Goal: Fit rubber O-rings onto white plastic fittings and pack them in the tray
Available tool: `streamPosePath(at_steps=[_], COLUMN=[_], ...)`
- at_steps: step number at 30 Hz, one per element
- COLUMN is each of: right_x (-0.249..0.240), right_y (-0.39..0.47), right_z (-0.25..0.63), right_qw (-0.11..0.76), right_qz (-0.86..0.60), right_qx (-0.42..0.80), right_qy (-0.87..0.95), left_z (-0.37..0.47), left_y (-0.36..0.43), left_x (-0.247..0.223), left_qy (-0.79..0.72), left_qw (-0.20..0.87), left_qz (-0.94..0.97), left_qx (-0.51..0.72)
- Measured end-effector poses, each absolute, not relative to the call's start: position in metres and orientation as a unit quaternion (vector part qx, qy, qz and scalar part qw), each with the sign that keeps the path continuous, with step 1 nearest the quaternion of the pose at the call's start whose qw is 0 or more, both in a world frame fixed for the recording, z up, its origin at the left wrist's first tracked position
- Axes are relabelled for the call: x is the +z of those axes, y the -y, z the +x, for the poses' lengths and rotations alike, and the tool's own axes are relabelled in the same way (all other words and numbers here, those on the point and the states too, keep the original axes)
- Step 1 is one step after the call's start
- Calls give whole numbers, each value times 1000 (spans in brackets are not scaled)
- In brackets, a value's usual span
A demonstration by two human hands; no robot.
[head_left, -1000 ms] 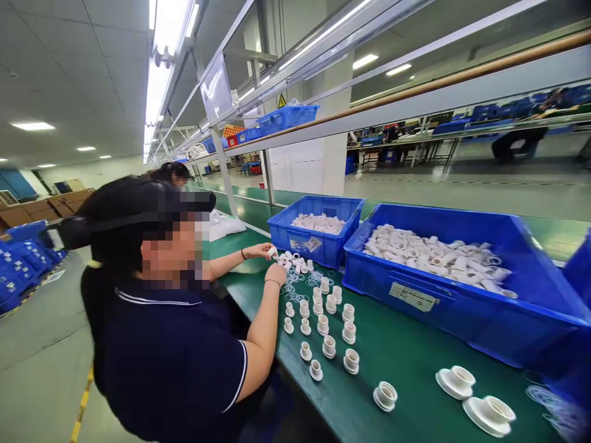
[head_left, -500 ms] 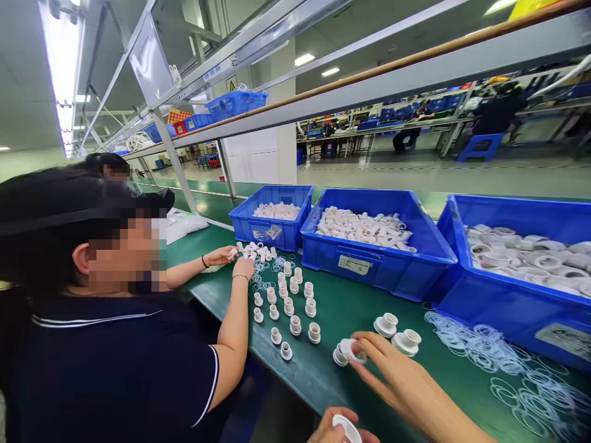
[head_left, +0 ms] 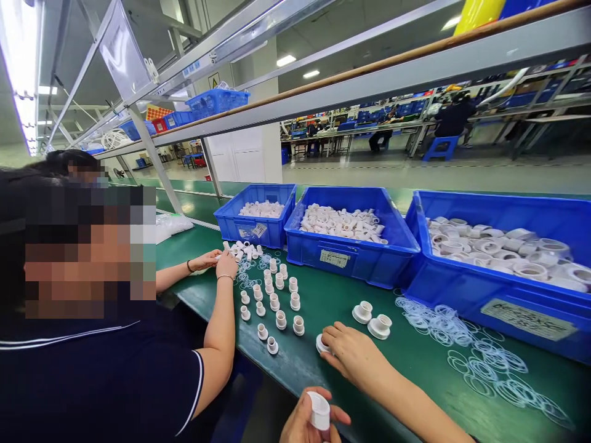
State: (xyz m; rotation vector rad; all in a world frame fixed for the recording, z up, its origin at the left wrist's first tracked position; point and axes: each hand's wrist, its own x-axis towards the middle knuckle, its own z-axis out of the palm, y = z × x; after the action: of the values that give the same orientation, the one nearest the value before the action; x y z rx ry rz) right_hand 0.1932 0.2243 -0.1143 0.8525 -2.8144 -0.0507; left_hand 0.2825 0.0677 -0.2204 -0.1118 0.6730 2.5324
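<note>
My left hand [head_left: 302, 424], low at the table's front edge, is closed around a white plastic ring-shaped fitting [head_left: 319, 411], its round opening tipped upward. Over the table, my right hand [head_left: 357, 355] has its fingers curled down onto a white flanged fitting [head_left: 322, 344]; most of that piece is hidden beneath the fingers. Just beyond this hand stand two larger flanged fittings, a near one [head_left: 380, 327] and a far one [head_left: 362, 312]. Thin clear rings [head_left: 475, 351] lie in a loose heap to the right of my right forearm.
Blue bins full of white parts line the back: left [head_left: 252, 231], middle [head_left: 355, 264] and right [head_left: 462, 295]. Several small flanged fittings [head_left: 281, 320] stand in rows. A co-worker [head_left: 92, 375] sits at the left, both hands at a small pile of white parts [head_left: 244, 251].
My right hand has lowered onto the flanged fitting, covering it and the white piece it held. My left hand has risen further into view with its ring-shaped fitting. The view has turned right.
</note>
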Motion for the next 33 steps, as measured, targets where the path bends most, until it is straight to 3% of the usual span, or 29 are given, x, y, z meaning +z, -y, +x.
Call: streamPosePath(at_steps=[3,9,13,16,21,24,29,33], right_x=[-125,-109,-74,-61,-61,-63,-72,-93], right_y=[-235,-267,-243,-221,-220,-224,-214,-200], right_z=[196,216,244,252,229,204,170,158], right_qw=[104,208,67,-22,-94,-71,85,110], right_qz=[281,248,306,356,256,206,269,320], right_qx=[-28,39,225,280,390,459,349,230], right_qy=[954,945,923,891,880,861,894,912], left_z=[276,263,262,262,259,256,255,254], left_y=[-63,-61,-66,-69,-60,-51,-42,-37], left_x=[-200,-169,-162,-163,-169,-173,-179,-172], left_qy=[-254,-286,-337,-368,-378,-356,-328,-332], left_qw=[272,255,264,263,250,235,207,205], left_qz=[-22,-7,6,9,-3,-19,-28,-25], left_qx=[928,924,904,892,891,904,921,920])
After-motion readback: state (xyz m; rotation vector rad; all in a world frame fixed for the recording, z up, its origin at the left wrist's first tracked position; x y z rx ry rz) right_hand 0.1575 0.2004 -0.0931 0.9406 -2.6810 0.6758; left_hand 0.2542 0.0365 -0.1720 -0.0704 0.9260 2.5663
